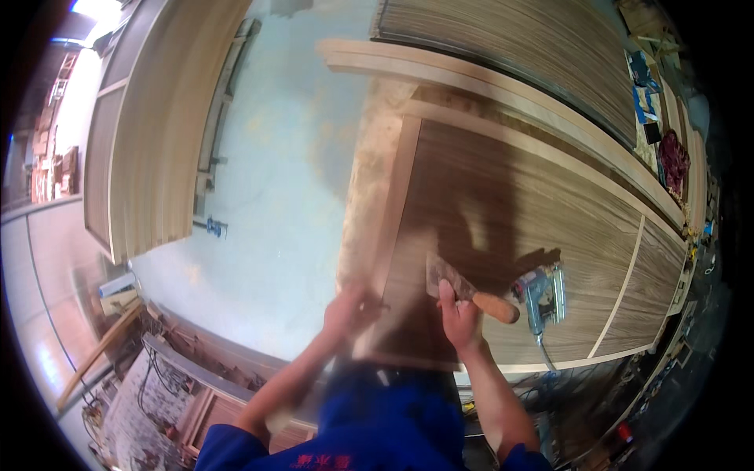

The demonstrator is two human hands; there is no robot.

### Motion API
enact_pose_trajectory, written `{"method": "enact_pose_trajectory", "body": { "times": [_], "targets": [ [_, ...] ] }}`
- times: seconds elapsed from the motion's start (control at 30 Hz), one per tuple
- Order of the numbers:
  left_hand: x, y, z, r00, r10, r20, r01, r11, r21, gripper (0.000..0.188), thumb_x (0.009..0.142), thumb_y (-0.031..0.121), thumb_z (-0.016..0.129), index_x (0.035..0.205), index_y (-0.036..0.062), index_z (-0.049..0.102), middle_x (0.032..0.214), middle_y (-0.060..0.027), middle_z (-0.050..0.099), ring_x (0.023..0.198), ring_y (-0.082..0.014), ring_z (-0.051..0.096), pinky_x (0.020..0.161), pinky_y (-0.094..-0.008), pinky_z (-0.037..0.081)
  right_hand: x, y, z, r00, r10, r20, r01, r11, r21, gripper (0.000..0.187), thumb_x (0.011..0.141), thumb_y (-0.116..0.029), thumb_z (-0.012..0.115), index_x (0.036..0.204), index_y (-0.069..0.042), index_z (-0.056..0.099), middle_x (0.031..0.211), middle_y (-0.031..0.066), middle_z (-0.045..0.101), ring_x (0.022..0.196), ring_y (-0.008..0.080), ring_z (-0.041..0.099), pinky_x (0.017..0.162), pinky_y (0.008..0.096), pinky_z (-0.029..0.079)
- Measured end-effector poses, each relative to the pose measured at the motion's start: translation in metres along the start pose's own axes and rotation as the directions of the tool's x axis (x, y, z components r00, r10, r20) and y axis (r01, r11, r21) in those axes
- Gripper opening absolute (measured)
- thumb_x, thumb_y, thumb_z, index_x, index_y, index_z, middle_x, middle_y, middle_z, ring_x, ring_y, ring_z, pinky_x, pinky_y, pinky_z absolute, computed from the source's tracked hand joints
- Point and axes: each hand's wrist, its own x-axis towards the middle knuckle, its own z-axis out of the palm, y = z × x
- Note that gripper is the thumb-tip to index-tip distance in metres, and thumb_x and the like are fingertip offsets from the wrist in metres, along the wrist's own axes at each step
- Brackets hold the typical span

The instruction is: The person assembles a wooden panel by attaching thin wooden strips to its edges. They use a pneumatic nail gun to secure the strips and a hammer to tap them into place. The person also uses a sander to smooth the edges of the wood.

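Observation:
My right hand (461, 315) is closed around a putty knife (495, 307) with a wooden handle; its flat blade points up and left, over the panel. Below it lies a dark wood-grain panel (463, 180) edged with pale wood strips (399, 177). Over the panel's near left corner is my left hand (352, 312), smeared by motion. Something small and dark shows by its fingertips, but I cannot make it out. To the right of the putty knife a blue-grey nail gun (542, 300) rests on the panel, its hose running off the near edge.
Another wood-grain panel (503, 39) lies beyond pale strips (471, 69) at the far side. A wooden cabinet-like piece (161, 133) stands left, past a pale blue surface (283, 204). Crumpled dark red cloth (673, 161) and blue packets lie at the far right.

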Motion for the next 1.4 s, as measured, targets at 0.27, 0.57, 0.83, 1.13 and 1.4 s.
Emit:
{"method": "enact_pose_trajectory", "body": {
  "times": [0.27,0.57,0.83,1.13,1.4],
  "targets": [
    [0.014,0.012,-0.020,0.998,-0.039,0.041,0.037,0.997,0.064,0.044,0.087,0.043,0.082,0.102,0.0075,0.061,0.105,-0.0118,0.064,0.097,-0.0368,0.067,0.078,-0.0451,0.056,0.155,-0.031,0.064,0.950,0.289,-0.117,-0.295,0.955,-0.038,0.037,0.107,-0.028,0.063,0.124,0.004,0.070,0.121,0.0217,0.073,0.106,0.0360,0.072,0.093,0.0422,0.057],
    [0.123,0.112,-0.106,0.877,0.264,-0.401,-0.367,0.907,-0.206,0.043,0.089,0.022,0.079,0.118,0.0025,0.055,0.093,-0.0135,0.056,0.075,-0.0273,0.057,0.070,-0.0394,0.049,0.195,-0.094,0.070,0.990,-0.072,-0.123,0.036,0.963,-0.268,0.040,0.099,-0.016,0.066,0.136,0.000,0.058,0.117,0.0236,0.069,0.105,0.0445,0.068,0.086,0.0492,0.057],
    [0.186,0.109,-0.077,0.812,0.404,-0.421,-0.392,0.912,0.120,0.036,0.085,0.011,0.076,0.119,0.0022,0.064,0.108,-0.0154,0.063,0.094,-0.0395,0.064,0.078,-0.0482,0.054,0.012,-0.011,-0.074,0.946,0.138,-0.293,-0.241,0.904,-0.354,0.025,0.087,0.006,0.069,0.107,-0.001,0.058,0.100,0.0127,0.058,0.088,0.0277,0.058,0.082,0.0397,0.049],
    [0.203,0.105,-0.041,0.638,0.398,-0.659,-0.455,0.886,0.095,0.017,0.090,0.013,0.070,0.106,0.0079,0.067,0.096,-0.0140,0.062,0.090,-0.0376,0.061,0.076,-0.0470,0.050,-0.066,0.076,-0.155,0.913,0.384,-0.137,-0.348,0.560,-0.752,0.046,0.079,0.001,0.078,0.120,0.001,0.055,0.120,0.0225,0.055,0.114,0.0452,0.054,0.101,0.0543,0.044],
    [0.205,0.105,-0.045,0.603,0.450,-0.659,-0.509,0.853,0.116,0.010,0.088,0.012,0.067,0.096,0.0075,0.064,0.092,-0.0139,0.059,0.084,-0.0370,0.059,0.070,-0.0484,0.048,-0.034,0.075,-0.167,0.977,0.160,-0.144,-0.213,0.625,-0.751,0.032,0.075,0.001,0.073,0.102,0.000,0.057,0.100,0.0220,0.056,0.102,0.0444,0.054,0.088,0.0554,0.044]
  ]
}}
